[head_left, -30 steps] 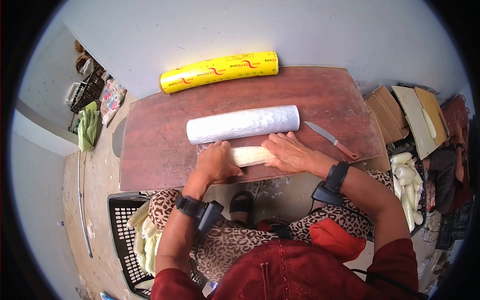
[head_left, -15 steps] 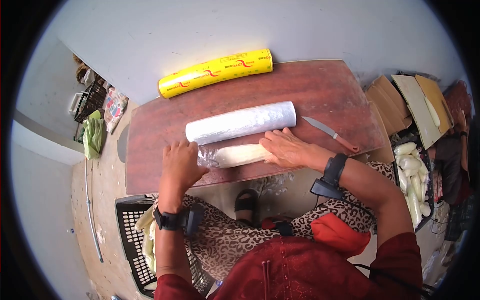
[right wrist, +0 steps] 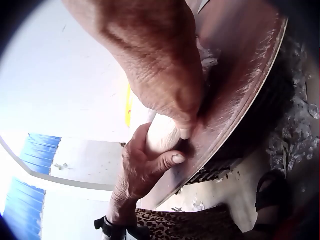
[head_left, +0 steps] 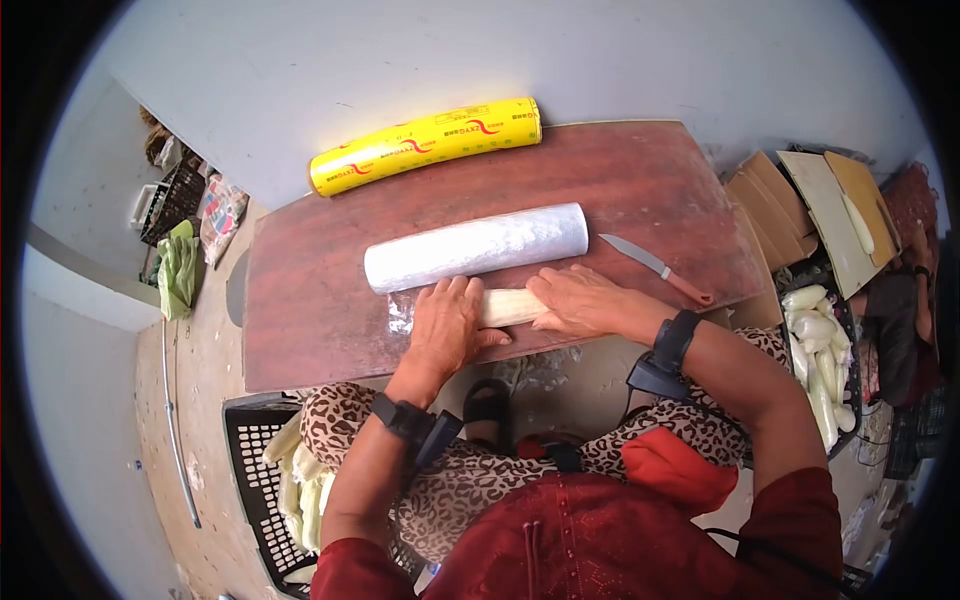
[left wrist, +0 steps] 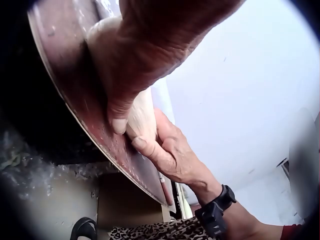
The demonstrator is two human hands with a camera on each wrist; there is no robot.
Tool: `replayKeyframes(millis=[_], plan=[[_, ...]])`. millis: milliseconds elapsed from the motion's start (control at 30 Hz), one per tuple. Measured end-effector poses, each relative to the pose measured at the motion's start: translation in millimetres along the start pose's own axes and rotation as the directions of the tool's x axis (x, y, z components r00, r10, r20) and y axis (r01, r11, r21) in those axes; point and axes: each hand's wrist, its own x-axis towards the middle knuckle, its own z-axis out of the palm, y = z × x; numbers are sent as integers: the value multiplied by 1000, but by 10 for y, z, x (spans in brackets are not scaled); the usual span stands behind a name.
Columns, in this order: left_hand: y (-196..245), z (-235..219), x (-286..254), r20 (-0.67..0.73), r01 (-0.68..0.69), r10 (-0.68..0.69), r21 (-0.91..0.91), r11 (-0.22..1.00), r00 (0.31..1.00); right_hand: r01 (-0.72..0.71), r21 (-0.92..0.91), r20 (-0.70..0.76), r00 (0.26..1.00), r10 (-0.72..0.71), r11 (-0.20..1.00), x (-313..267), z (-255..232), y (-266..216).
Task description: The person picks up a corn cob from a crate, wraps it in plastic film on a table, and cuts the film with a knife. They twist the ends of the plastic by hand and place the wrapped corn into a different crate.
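Observation:
A pale, long vegetable (head_left: 511, 307) lies near the front edge of the wooden table, parallel to a roll of clear film (head_left: 476, 246) just behind it. The left hand (head_left: 447, 322) curls over its left part, thumb along the near side. Round its right end the right hand (head_left: 578, 302) is gripped. Crinkled film (head_left: 400, 312) shows left of the left hand. In the left wrist view, the vegetable (left wrist: 142, 116) shows between both hands; the right wrist view has it (right wrist: 163, 135) under the fingers and thumbs.
A knife (head_left: 658, 268) lies right of the film roll. At the back edge rests a yellow printed roll (head_left: 426, 146). Crates of pale vegetables stand below left (head_left: 262, 488) and at the right (head_left: 822, 362). Cardboard (head_left: 768, 205) leans beyond the table's right side.
The left hand moved left off the vegetable, baring film at its left end, then came back right onto it. The right hand has stayed at the right end.

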Motion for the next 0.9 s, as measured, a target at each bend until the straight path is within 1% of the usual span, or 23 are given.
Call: replayKeyframes(millis=[33, 133, 233, 333, 367, 400, 433, 467, 533, 600, 633, 667, 700, 733, 767, 833, 900], plan=[[-2, 4, 4, -8, 2, -2, -1, 1000, 1000, -35, -5, 42, 999, 35, 999, -23, -28, 7], [-20, 37, 22, -18, -1, 1, -14, 1000, 1000, 37, -29, -51, 998, -39, 999, -57, 40, 66], [-59, 38, 16, 1, -12, 12, -25, 1000, 1000, 117, -134, -183, 973, -140, 984, -120, 19, 157], [-59, 29, 32, 17, -3, 3, -23, 1000, 1000, 47, -255, -129, 988, -82, 966, -219, -91, 275], [-58, 22, 38, 27, 1, 0, -21, 1000, 1000, -28, -283, -26, 999, 22, 959, -233, -134, 309], [-60, 22, 39, 36, 3, -2, -19, 1000, 999, -99, -319, 72, 989, 129, 943, -252, -225, 309], [-66, 30, 38, 35, 2, -2, -22, 1000, 999, -165, -360, 165, 958, 237, 918, -269, -315, 308], [-71, 36, 38, 33, 1, 0, -25, 1000, 999, -225, -383, 210, 923, 322, 896, -282, -402, 317], [-76, 40, 40, 35, 1, 0, -27, 1000, 999, -336, -438, 288, 826, 484, 834, -311, -555, 321], [-63, 28, 46, 41, 7, -5, -26, 1000, 999, -355, -289, 128, 906, 403, 889, -371, -651, 292], [-59, 25, 49, 45, 8, -7, -25, 1000, 999, -350, -213, 40, 930, 366, 912, -382, -672, 286], [-55, 23, 51, 48, 9, -8, -23, 1000, 999, -247, -136, -105, 967, 234, 960, -352, -644, 279], [-54, 21, 55, 52, 10, -9, -21, 1000, 999, -127, -75, -256, 961, 104, 989, -284, -583, 257], [-51, 19, 56, 52, 12, -11, -20, 1000, 999, 4, -33, -407, 913, -17, 999, -213, -539, 214], [-52, 21, 55, 54, 13, -12, -17, 1000, 998, 84, -72, -479, 871, -109, 994, -127, -507, 154], [-49, 17, 59, 66, 16, -14, -18, 1000, 998, 228, -167, -603, 747, -282, 959, 70, -461, 5], [-46, 9, 65, 83, 22, -19, -27, 999, 996, 230, -227, -570, 756, -321, 946, 296, -285, 17]])
